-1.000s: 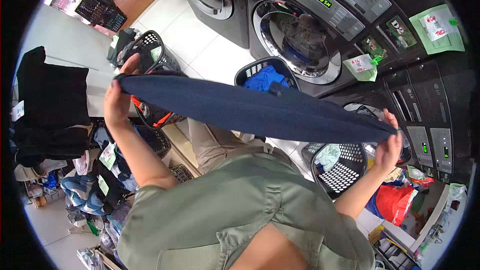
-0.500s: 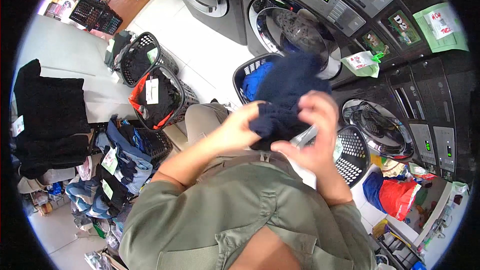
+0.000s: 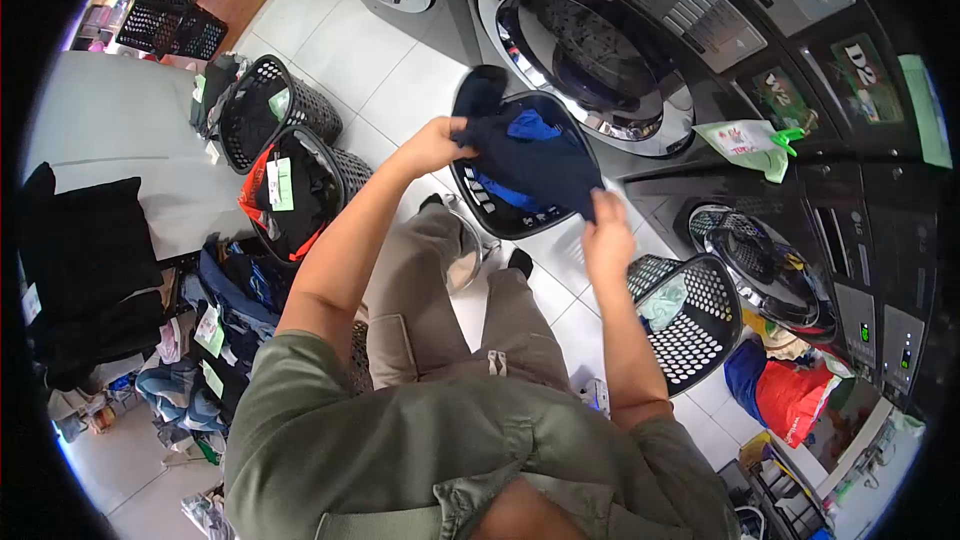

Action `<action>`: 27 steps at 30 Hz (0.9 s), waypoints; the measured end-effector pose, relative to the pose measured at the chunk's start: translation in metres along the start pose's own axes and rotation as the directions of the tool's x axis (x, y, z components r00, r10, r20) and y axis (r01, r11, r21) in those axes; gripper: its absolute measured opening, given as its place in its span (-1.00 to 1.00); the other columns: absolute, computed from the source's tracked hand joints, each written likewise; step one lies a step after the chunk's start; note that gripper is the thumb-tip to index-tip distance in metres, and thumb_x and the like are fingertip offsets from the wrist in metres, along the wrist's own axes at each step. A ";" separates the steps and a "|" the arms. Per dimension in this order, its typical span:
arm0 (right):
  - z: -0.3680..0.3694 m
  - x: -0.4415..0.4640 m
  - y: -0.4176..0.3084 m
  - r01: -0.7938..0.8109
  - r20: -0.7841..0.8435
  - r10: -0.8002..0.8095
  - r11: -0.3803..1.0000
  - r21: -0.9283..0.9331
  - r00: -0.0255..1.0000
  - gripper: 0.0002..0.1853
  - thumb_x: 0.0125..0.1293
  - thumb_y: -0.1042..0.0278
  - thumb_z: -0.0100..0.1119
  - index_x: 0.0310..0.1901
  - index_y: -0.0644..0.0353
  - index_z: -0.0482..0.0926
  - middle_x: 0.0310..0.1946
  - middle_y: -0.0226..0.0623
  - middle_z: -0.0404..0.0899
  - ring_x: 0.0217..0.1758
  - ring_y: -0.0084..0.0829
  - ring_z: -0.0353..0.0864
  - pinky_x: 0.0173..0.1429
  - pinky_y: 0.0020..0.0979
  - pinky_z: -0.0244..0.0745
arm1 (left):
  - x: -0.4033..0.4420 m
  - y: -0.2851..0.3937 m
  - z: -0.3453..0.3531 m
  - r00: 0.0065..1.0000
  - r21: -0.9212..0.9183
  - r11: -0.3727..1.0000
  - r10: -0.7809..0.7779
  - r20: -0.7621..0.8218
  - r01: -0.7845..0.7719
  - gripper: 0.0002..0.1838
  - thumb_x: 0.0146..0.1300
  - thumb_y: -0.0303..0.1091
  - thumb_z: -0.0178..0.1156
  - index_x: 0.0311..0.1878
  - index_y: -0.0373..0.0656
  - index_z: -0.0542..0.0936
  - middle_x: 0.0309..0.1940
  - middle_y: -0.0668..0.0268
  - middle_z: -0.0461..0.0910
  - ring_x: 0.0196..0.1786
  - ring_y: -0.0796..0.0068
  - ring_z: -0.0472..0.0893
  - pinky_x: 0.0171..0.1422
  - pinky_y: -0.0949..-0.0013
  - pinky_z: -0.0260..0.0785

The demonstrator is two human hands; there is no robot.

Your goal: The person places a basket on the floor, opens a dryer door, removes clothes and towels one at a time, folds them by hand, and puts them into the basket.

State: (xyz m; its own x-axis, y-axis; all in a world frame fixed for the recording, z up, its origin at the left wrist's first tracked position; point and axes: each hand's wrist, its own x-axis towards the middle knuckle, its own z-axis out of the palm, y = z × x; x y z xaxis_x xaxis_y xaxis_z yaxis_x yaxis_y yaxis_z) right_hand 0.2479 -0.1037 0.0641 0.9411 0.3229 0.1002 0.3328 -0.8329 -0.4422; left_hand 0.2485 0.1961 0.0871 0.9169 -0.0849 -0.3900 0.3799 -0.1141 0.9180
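Note:
A dark navy garment [image 3: 530, 162] is stretched between my two hands above a black laundry basket [image 3: 525, 232]. My left hand [image 3: 435, 147] pinches the cloth at its left end, where a loose part flops up over the basket's far corner. On the other side, my right hand [image 3: 607, 237] grips the right end of the same cloth, fingers closed. Bright blue fabric [image 3: 532, 126] shows in the basket, partly covered by the navy garment. What exact kind of garment it is, I cannot tell.
Front-loading machines [image 3: 590, 60] line the far right side. At right stands a perforated basket [image 3: 690, 335] with pale green cloth inside. Two full baskets [image 3: 300, 190] stand at left, near folded black clothes [image 3: 90, 270]. A stool [image 3: 467, 252] is between my legs; a red bag [image 3: 795, 400] lies lower right.
The bunched navy garment has been spread out between my hands. Both hands have moved apart and away from my body, the left up and left, the right lower over the basket's side.

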 end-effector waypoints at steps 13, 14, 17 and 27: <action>0.082 0.100 0.061 -0.324 0.087 0.319 0.944 0.056 0.944 -0.35 -0.02 0.27 0.21 0.14 0.20 0.23 0.08 0.09 0.26 0.15 0.07 0.21 0.18 -0.18 0.18 | 0.142 -0.083 -0.050 0.741 0.377 0.925 0.223 -0.633 0.045 -0.41 -0.10 -0.29 0.27 0.09 -0.13 0.38 0.08 -0.08 0.32 0.08 0.04 0.37 0.16 0.26 0.23; 0.061 0.116 0.045 -0.246 0.086 0.241 0.967 0.062 0.967 -0.38 0.00 0.25 0.20 0.13 0.23 0.26 0.06 0.06 0.31 0.13 0.03 0.26 0.15 -0.19 0.21 | 0.133 -0.077 -0.063 0.742 0.502 0.865 0.332 -0.582 0.007 -0.43 -0.09 -0.30 0.25 0.08 -0.13 0.38 0.10 -0.09 0.29 0.12 0.02 0.33 0.19 0.26 0.19; 0.011 0.158 -0.003 -0.125 0.258 0.048 0.948 0.293 0.965 -0.51 0.04 0.21 0.19 0.01 0.24 0.40 -0.03 -0.02 0.44 0.06 -0.09 0.40 0.12 -0.25 0.29 | 0.109 -0.028 -0.115 0.682 0.714 0.698 0.549 -0.484 -0.056 -0.47 -0.07 -0.33 0.22 0.05 -0.13 0.38 0.15 -0.10 0.20 0.18 -0.05 0.25 0.24 0.21 0.14; -0.398 0.311 -0.335 0.609 -0.630 -0.445 0.792 0.056 0.636 -0.69 0.00 0.47 0.16 -0.15 0.28 0.49 -0.11 -0.14 0.49 0.01 -0.25 0.47 0.09 -0.36 0.31 | 0.057 0.484 -0.168 -0.087 0.871 0.069 0.988 -0.127 -0.486 -0.39 -0.01 -0.14 0.20 0.14 -0.09 0.30 0.30 0.10 0.03 0.34 -0.06 -0.06 0.29 -0.09 -0.20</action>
State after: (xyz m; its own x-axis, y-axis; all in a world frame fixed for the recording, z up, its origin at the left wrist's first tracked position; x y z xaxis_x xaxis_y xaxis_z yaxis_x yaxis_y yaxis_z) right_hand 0.4527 0.0973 0.5979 0.4882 0.2925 0.8223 0.8329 -0.4376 -0.3388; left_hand 0.5055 0.3024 0.5212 0.3114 0.0204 0.9500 -0.5263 -0.8287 0.1904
